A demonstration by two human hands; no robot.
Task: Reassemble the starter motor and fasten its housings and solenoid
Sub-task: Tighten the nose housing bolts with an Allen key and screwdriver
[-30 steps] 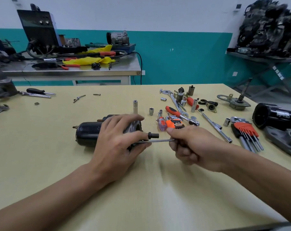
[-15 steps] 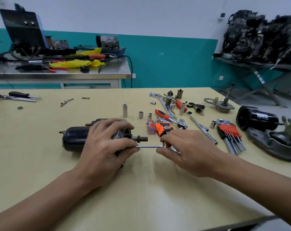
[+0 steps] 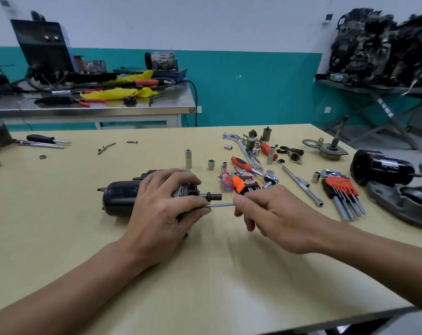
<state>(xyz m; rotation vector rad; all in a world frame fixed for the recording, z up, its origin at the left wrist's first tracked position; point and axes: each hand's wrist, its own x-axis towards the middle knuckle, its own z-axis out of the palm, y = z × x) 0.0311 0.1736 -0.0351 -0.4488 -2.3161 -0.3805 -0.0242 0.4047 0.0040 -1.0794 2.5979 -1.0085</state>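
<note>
Steadying the motor [image 3: 119, 200] lying on the surface [image 3: 205, 274], the left grip [image 3: 161, 213] curls round its body while the right grip [image 3: 275, 218] pinches a thin rod [image 3: 220, 205] at its end, probably fastening the housing, which next calls for keeping the rod straight while turning.

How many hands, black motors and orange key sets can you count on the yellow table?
Hands: 2, left hand and right hand pinching a rod.
Black motors: 2, the held motor and the far-right motor.
Orange key sets: 2, the middle key set and the right key set.
Total: 6.
</note>
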